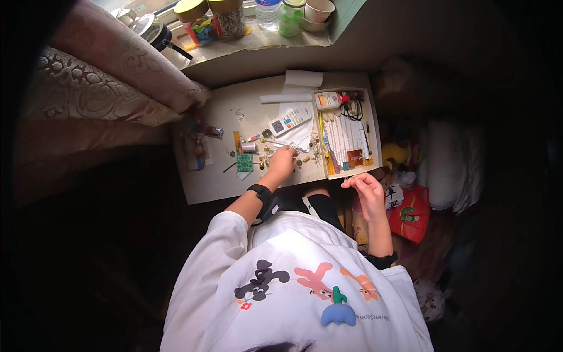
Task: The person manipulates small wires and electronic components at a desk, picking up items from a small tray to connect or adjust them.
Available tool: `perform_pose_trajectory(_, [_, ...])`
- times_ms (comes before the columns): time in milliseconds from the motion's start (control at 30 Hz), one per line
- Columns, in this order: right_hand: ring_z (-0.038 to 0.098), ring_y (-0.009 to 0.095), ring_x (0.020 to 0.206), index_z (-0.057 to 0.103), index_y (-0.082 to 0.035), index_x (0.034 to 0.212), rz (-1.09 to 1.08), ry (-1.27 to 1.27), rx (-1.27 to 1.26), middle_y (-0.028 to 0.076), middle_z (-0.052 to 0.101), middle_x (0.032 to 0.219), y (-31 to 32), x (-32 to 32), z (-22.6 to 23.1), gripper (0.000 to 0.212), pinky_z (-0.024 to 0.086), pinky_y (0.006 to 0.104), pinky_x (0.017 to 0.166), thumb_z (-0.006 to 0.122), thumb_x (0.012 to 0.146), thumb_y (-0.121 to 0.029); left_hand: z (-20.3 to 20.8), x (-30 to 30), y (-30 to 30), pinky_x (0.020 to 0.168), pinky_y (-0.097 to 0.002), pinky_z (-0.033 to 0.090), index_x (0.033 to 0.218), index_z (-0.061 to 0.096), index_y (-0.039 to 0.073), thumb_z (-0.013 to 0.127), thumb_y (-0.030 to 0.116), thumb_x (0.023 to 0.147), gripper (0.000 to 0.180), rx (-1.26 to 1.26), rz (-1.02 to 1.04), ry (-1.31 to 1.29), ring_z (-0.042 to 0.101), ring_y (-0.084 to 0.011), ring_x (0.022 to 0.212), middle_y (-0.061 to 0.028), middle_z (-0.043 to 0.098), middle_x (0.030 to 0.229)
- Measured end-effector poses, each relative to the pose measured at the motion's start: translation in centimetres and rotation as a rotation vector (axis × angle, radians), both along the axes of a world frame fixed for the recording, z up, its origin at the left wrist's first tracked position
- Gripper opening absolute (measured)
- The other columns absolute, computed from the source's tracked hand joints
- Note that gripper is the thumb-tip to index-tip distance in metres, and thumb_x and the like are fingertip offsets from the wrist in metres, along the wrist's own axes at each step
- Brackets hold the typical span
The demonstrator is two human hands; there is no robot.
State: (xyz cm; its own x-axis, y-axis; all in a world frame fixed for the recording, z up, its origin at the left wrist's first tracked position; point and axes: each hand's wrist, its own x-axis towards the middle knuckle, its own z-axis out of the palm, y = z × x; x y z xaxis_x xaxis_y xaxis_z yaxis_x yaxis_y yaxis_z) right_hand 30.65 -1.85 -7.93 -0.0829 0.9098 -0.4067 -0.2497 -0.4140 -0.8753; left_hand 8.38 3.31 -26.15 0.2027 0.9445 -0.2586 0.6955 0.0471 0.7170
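Note:
My left hand (282, 163) is over the small loose items (270, 157) on the white table, its fingers drawn together at a clump of small shiny pieces (296, 148). Whether it holds one of them is too small to see. Close by lie a green patterned square (245, 162), a spool (249, 148) and a white remote control (290, 121). My right hand (369, 192) is raised just off the table's front edge, by the near corner of a shallow white box (322, 158). Its thumb and forefinger are pinched; anything between them is too tiny to name.
The box contains a white bottle with a red cap (330, 100), a black cable (352, 109) and several slim tools. Rolled white paper (285, 98) lies at the back. Jars (227, 20) line the windowsill. A curtain (117, 76) hangs over the left; a red bag (412, 214) lies right.

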Motion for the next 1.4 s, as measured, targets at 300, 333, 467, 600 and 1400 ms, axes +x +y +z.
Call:
perform_pose_trajectory(300, [0.059,0.018,0.078,0.055,-0.001,0.088,-0.097,0.009,-0.127,0.009,0.060,0.083,-2.4,1.6,-1.4,0.010,0.048,0.0310,0.076,0.051,0.088,-0.009,-3.7,3.1,0.9,0.064,-0.0401,0.043,0.072,0.059,0.005,0.062,0.013,0.068,0.009,0.357,-0.070,0.194,0.054,-0.0286,0.073,-0.0121,0.055,0.076])
perform_pose_trajectory(333, [0.059,0.018,0.078,0.055,-0.001,0.088,-0.106,0.008,-0.131,0.009,0.060,0.083,-2.7,1.9,-1.5,0.010,0.048,0.0310,0.076,0.051,0.088,-0.009,-3.6,3.1,1.1,0.064,-0.0403,0.043,0.072,0.059,0.005,0.062,0.013,0.068,0.009,0.346,-0.069,0.212,0.054,-0.0284,0.073,-0.0117,0.054,0.076])
perform_pose_trajectory(467, [0.059,0.016,0.077,0.056,-0.001,0.089,-0.144,0.035,-0.121,0.009,0.060,0.083,-3.3,2.0,-1.9,0.010,0.048,0.0296,0.075,0.050,0.088,-0.008,-3.7,3.3,1.4,0.066,-0.0404,0.041,0.071,0.060,0.007,0.063,0.014,0.068,0.008,0.324,-0.085,0.258,0.054,-0.0279,0.074,-0.0103,0.055,0.075])
perform_pose_trajectory(600, [0.059,0.015,0.077,0.057,0.000,0.090,-0.144,0.029,-0.126,0.008,0.061,0.083,-3.3,1.6,-1.8,0.011,0.048,0.0285,0.074,0.050,0.088,-0.008,-4.4,3.3,1.6,0.069,-0.0396,0.041,0.069,0.061,0.008,0.062,0.015,0.070,0.007,0.292,-0.151,0.371,0.055,-0.0274,0.076,-0.0097,0.056,0.074])
perform_pose_trajectory(1400, [0.051,0.005,0.065,0.057,-0.001,0.104,0.272,-0.019,0.132,0.000,0.056,0.075,2.5,-7.9,4.3,0.019,0.041,0.0168,0.057,0.056,0.087,-0.009,20.7,-4.2,-1.2,0.066,-0.0230,0.045,0.086,0.061,0.001,0.064,0.003,0.078,0.008,0.137,-0.096,-0.849,0.056,-0.0115,0.073,-0.0050,0.060,0.084])
